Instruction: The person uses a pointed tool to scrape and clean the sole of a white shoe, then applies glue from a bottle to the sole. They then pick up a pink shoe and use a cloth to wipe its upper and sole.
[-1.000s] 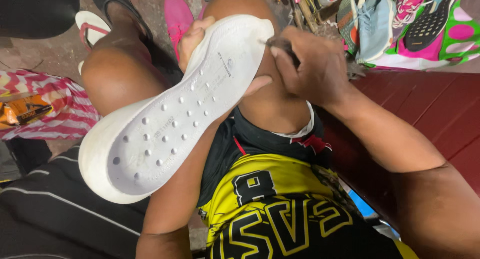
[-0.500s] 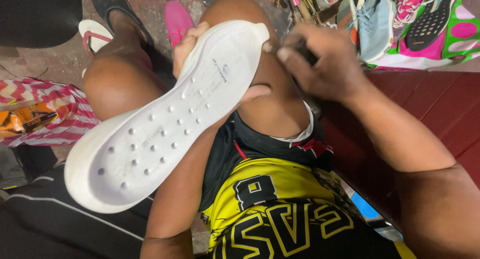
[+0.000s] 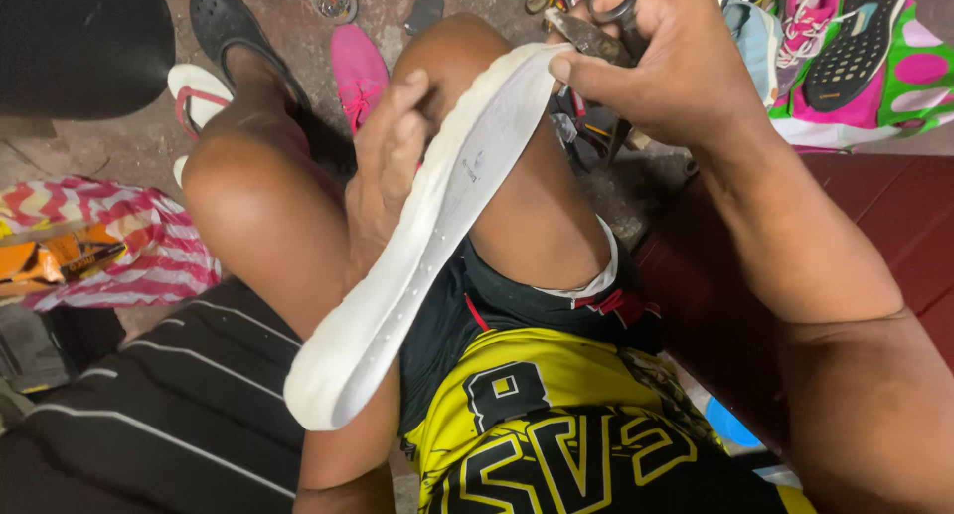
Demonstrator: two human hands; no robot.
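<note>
even soft daylight, mild shadows between the knees, slight blur, wide-angle edge stretch.

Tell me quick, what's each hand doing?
Left hand: closed on the white shoe sole.
Right hand: closed on scissors, thumb against the sole's tip.

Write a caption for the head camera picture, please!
Left hand holds a white shoe sole edge-on while right hand grips scissors.

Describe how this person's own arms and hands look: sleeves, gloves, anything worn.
Both arms are bare to the frame's edge, with no sleeves showing. The left hand and right hand are ungloved; no rings, watch or bands are visible on fingers or wrists.
</note>
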